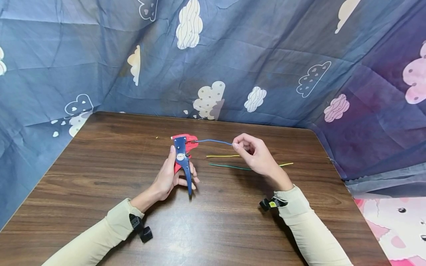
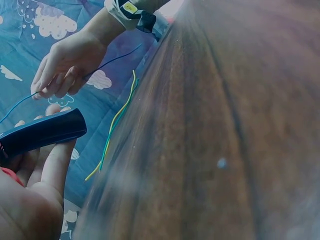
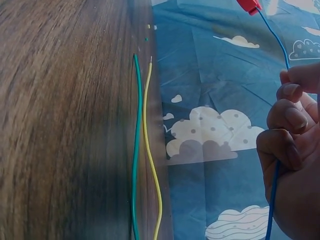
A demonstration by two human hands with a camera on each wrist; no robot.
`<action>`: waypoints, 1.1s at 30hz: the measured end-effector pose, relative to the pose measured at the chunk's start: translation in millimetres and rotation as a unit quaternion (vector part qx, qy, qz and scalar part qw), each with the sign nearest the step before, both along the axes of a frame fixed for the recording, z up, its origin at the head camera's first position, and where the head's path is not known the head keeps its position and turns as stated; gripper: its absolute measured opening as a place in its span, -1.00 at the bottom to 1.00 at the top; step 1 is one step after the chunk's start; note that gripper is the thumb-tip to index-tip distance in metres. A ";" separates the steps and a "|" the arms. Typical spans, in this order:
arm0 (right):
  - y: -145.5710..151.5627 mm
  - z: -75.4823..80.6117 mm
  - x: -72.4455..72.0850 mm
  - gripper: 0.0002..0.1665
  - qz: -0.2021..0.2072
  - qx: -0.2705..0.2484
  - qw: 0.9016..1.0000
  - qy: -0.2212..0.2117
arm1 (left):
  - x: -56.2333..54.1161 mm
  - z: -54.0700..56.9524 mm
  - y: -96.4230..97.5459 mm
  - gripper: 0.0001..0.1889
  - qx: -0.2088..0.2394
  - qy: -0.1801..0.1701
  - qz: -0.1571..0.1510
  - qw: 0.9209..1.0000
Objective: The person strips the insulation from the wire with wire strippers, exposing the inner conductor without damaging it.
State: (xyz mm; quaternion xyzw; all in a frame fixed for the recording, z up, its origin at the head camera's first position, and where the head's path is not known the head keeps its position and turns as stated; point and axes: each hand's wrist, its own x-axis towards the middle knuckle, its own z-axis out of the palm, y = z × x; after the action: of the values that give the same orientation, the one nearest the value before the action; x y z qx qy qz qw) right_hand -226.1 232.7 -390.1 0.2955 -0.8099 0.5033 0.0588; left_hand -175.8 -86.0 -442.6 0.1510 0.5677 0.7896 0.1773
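My left hand point(image 1: 164, 181) grips a blue and red wire stripper point(image 1: 181, 157), thumb along its body and the other fingers behind the handles. Its red jaws face right, with one end of a blue wire point(image 1: 213, 140) at their mouth. To the right, my right hand point(image 1: 259, 155) pinches that wire between thumb and forefinger, above the table. In the right wrist view the wire's free length point(image 3: 273, 200) trails down past the curled fingers. The left wrist view shows the stripper's dark blue handle point(image 2: 50, 131) lying across the fingers.
A yellow wire point(image 1: 223, 156) and a green wire point(image 1: 229, 166) lie side by side on the brown wooden table point(image 1: 100, 177), partly hidden under my right hand. Small yellow and green scraps point(image 3: 146, 39) lie farther left. A blue cloud-patterned cloth point(image 1: 233, 55) hangs behind the table.
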 end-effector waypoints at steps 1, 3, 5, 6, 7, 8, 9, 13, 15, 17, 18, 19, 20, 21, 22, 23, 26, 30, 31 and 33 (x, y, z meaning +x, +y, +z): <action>0.1 0.1 0.1 -0.96 0.000 0.001 1.000 -0.001 | 0.2 0.3 0.2 0.04 -0.001 -0.005 0.005 1.000; 0.4 -0.1 -0.1 -0.96 0.000 0.002 1.000 -0.003 | 0.8 1.1 0.5 0.04 -0.002 -0.014 0.012 1.000; 0.5 -0.1 -0.2 -0.95 0.001 0.002 1.000 -0.005 | 1.5 1.7 0.4 0.03 -0.004 -0.019 0.015 1.000; 0.4 -0.2 -0.3 -0.95 0.001 0.002 1.000 -0.005 | 1.8 2.0 0.3 0.02 -0.006 -0.018 0.015 1.000; 0.3 -0.2 -0.3 -0.94 0.002 0.002 1.000 -0.005 | 2.1 2.4 0.2 -0.01 -0.007 -0.018 0.015 1.000; 0.2 -0.7 -0.5 -0.94 0.002 0.003 1.000 -0.006 | 2.2 2.7 0.2 -0.02 -0.008 -0.017 0.015 1.000; 0.2 -1.2 -0.7 -0.93 0.002 0.004 1.000 -0.007 | 2.4 2.9 0.0 -0.04 -0.009 -0.017 0.015 1.000; -0.4 -1.8 0.3 -0.94 0.001 0.008 1.000 -0.012 | 1.7 2.6 -0.2 -0.05 -0.015 -0.019 0.016 1.000; -0.5 -2.0 0.7 -0.95 0.000 0.010 1.000 -0.014 | 1.4 2.3 -0.4 -0.02 -0.019 -0.013 0.014 1.000; -0.7 -1.7 1.0 -0.95 0.000 0.011 1.000 -0.015 | 0.7 2.0 -0.7 -0.01 -0.025 -0.001 0.010 1.000; -0.7 -1.6 1.2 -0.95 -0.001 0.012 1.000 -0.015 | 0.4 1.9 -0.9 -0.01 -0.028 0.004 0.009 1.000; -0.7 -1.4 1.3 -0.95 0.000 0.012 1.000 -0.015 | 0.2 1.9 -1.2 0.00 -0.031 0.010 0.007 0.999; -0.7 -1.3 1.5 -0.95 0.000 0.012 1.000 -0.015 | 0.1 1.7 -1.4 0.02 -0.034 0.014 0.005 0.999; -0.8 -0.9 1.7 -0.95 0.001 0.013 1.000 -0.014 | 0.0 1.7 -1.6 0.02 -0.036 0.014 0.005 0.999; -0.9 -0.6 2.0 -0.95 0.001 0.013 1.000 -0.015 | 0.0 1.9 -1.7 0.01 -0.036 0.011 0.005 0.999; -1.0 -0.5 2.0 -0.95 0.001 0.013 1.000 -0.015 | 0.2 2.1 -1.8 0.02 -0.036 0.007 0.005 0.999; -1.1 -0.6 1.9 -0.95 0.002 0.014 1.000 -0.013 | 0.4 2.7 -1.4 0.03 -0.035 -0.004 0.009 0.999; -1.7 -0.5 2.0 -0.95 0.003 0.017 1.000 -0.010 | 0.4 3.4 -1.0 0.01 -0.039 -0.001 0.012 0.999; -1.8 -0.7 2.0 -0.95 0.004 0.017 1.000 -0.009 | 0.4 3.4 -1.0 0.01 -0.040 0.000 0.013 0.999; -2.1 -0.5 2.4 -0.95 0.006 0.015 1.000 -0.010 | 0.5 3.5 -0.9 0.00 -0.041 0.001 0.014 0.999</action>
State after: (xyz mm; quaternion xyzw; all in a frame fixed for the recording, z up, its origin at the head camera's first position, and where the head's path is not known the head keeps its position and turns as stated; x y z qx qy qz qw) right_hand -223.7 230.6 -390.6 0.2958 -0.8165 0.4940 0.0433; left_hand -175.4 -86.9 -439.1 0.1364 0.6018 0.7681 0.1712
